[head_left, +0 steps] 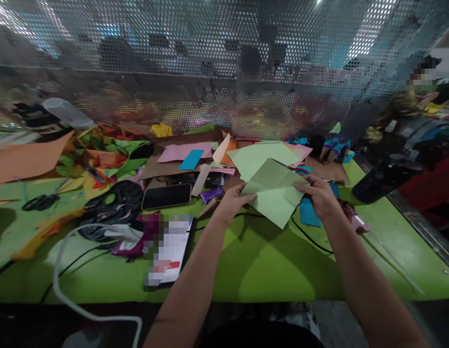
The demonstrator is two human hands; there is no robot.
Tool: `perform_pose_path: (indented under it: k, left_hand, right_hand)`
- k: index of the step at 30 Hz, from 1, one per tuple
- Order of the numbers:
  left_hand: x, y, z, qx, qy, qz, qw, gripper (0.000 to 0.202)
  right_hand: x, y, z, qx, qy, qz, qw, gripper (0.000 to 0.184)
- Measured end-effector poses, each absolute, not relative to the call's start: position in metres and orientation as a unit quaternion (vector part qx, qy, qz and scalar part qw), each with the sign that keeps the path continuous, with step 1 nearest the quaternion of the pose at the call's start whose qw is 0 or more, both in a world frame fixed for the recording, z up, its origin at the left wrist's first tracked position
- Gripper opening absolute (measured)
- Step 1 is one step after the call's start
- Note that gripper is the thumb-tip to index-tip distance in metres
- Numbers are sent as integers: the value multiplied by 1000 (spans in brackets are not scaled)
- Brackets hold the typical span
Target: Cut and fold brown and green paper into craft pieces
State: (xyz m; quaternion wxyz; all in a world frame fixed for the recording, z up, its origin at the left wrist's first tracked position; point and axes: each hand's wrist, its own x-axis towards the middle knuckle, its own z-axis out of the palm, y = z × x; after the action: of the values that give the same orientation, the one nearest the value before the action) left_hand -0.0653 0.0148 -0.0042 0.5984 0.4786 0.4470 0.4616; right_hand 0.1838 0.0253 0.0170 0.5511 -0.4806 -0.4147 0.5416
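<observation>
I hold a pale green sheet of paper (273,191) with a fold crease, tilted above the green table (267,261). My left hand (233,200) pinches its left edge, fingers closed on the paper. My right hand (320,193) grips its right corner, thumb on top. A larger pale green sheet (260,157) lies flat just behind it. Blue paper scraps (309,212) lie beneath my right hand.
A phone (166,195) lies left of my hands, with scissors (41,200) farther left. Coloured paper scraps (111,154) and pink sheets (184,151) cover the back. A white cable (61,270) loops at front left. A perforated metal screen (224,72) closes off the rear.
</observation>
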Motion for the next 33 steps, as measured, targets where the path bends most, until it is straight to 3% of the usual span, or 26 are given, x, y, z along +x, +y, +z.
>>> perform_pose_path:
  k: [5, 10, 16, 20, 28, 33]
  left_hand:
    - [-68, 17, -5, 430, 446, 485, 617, 38]
    - [-70, 18, -4, 448, 441, 478, 614, 14]
    - [-78, 12, 11, 523, 478, 465, 530, 32]
    - [-72, 3, 20, 582, 479, 481, 447, 33]
    - [-49, -5, 12, 728, 445, 353, 385, 25]
    - [-49, 0, 7, 673, 476, 392, 409, 23]
  right_hand:
    - [184, 24, 19, -467, -425, 558, 539, 33]
    - [186, 23, 15, -456, -481, 531, 528, 17]
    - [188, 19, 22, -472, -591, 373, 538, 23]
    - [188, 8, 33, -422, -656, 328, 533, 26]
    - [179, -1, 33, -395, -673, 344, 522, 25]
    - [169, 2, 24, -379, -537, 474, 585, 37]
